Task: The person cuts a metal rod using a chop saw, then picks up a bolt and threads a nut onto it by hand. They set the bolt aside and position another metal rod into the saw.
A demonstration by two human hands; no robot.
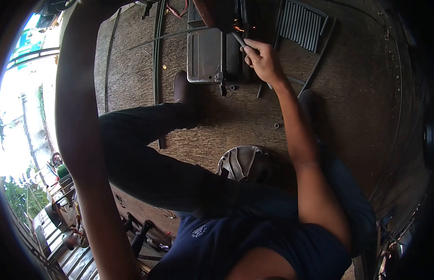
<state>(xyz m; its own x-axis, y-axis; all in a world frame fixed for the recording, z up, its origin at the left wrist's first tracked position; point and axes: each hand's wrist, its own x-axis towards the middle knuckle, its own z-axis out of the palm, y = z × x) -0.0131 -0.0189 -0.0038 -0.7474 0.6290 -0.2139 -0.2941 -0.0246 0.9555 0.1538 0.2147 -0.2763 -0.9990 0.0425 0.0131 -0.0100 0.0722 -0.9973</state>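
Observation:
My right hand (pixel 261 58) is closed round a grey metal rod (pixel 238 39), whose far end meets a dark machine. Small orange sparks (pixel 238 28) glow at that end. The machine looks like a cut-off saw, with a flat grey metal base (pixel 205 58) and a reddish-brown part (pixel 204 12) above it. Left of the base, a thin long rod (pixel 172 35) runs slantwise up to the machine. My left arm (pixel 81 93) reaches up along the left side, and its hand lies beyond the top edge.
Many short grey rods (pixel 301 25) lie side by side at the upper right, near angled bars (pixel 320 56). Long bars (pixel 158 56) lie left of the machine. A ribbed metal housing (pixel 240 162) sits by my legs. Small metal rings (pixel 277 125) dot the floor.

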